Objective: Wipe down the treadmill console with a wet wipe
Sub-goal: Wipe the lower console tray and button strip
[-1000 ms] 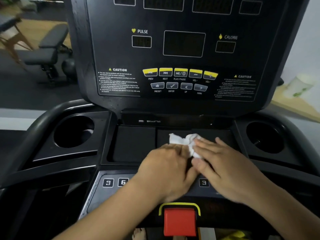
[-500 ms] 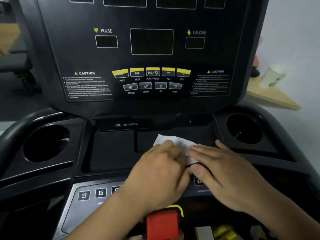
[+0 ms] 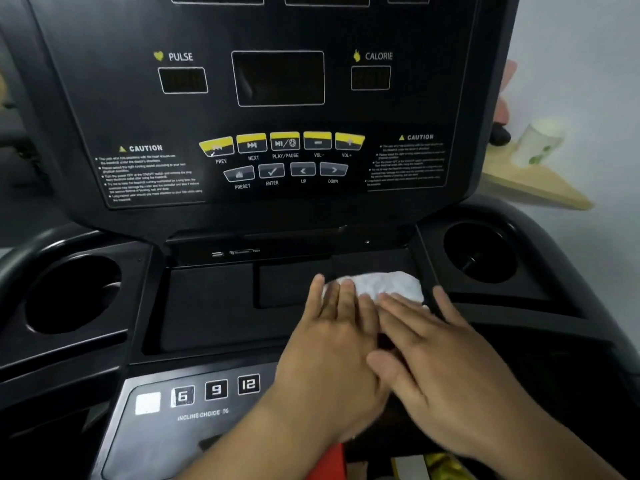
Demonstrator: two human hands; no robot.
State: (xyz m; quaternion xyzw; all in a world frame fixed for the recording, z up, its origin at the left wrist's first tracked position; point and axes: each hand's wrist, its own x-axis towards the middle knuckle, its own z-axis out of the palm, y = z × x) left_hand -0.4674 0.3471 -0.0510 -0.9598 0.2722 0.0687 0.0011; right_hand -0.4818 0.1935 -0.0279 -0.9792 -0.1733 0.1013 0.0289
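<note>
Both hands lie flat on the wet wipe (image 3: 381, 284), a crumpled white wad at the right end of the shallow tray (image 3: 207, 306) in the treadmill console (image 3: 104, 98), below the upright display panel and close against the tray's right wall. The left hand (image 3: 332, 351) has its fingers (image 3: 348, 296) straight and close together, the tips pressing on the wipe's left edge, with none curled round it. The right hand (image 3: 446, 372) is spread flat too, its fingers (image 3: 401, 308) straight and slightly fanned over the wipe's near side. Its little finger reaches onto the tray's right rim, and its thumb rests across the back of the left hand. The right hand is blurred, so how its palm meets the surface cannot be told. To the left of the hands the tray floor runs flat and dark to its left wall, and behind the wipe the back wall rises to a ledge with a small port. The left cup holder (image 3: 72, 292) lies beyond the tray's left edge and the right cup holder (image 3: 479, 251) beyond its right edge. Along the console's near edge a grey button strip (image 3: 194, 403) shows 6, 9 and 12, just beside the left wrist. A red tab (image 3: 329, 459) shows beneath the left forearm.
</note>
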